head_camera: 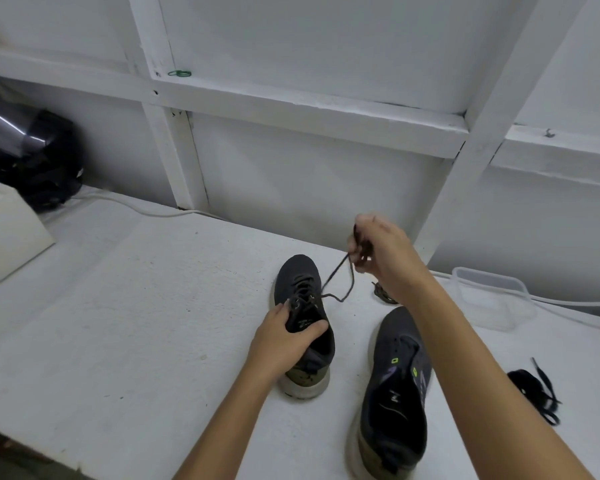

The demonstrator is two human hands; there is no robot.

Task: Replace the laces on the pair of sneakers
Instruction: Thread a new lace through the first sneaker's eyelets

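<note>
Head view: both hands work at the left sneaker, seen from above and behind.
Right hand: the right hand (pixel 378 247) is raised above and to the right of the shoe's toe, fingers curled round a dark lace (pixel 338 271) gathered in its grip; the motion blurs the fingertips.
Left hand: the left hand (pixel 288 336) clamps the left sneaker (pixel 303 320) at the tongue, thumb over the inner side of the collar, fingers on the outer side by the top eyelets.
Key relation: the lace runs taut from the right hand down and leftward to an upper eyelet on the shoe's right side, then slackens into a small loop beside it. The shoe's long axis points away from the person, toe toward the wall, so the pull goes up and away across the eyelet row. The right hand does the pulling; the left is the nearer one and only braces.
Step, as I judge it: the old lace is being drawn out; crossings remain in the lower eyelets.
Right sneaker: the right sneaker (pixel 394 386) lies just right of the first, toe away, eyelets apparently bare.
Other laces: a black bundle of laces (pixel 534 389) lies at the far right of the desk (pixel 136 306); a small dark tangle (pixel 381 293) shows beneath the right wrist.
Further out: a clear plastic container (pixel 489 296), a white cable (pixel 142 207) and a dark helmet (pixel 32 157).
</note>
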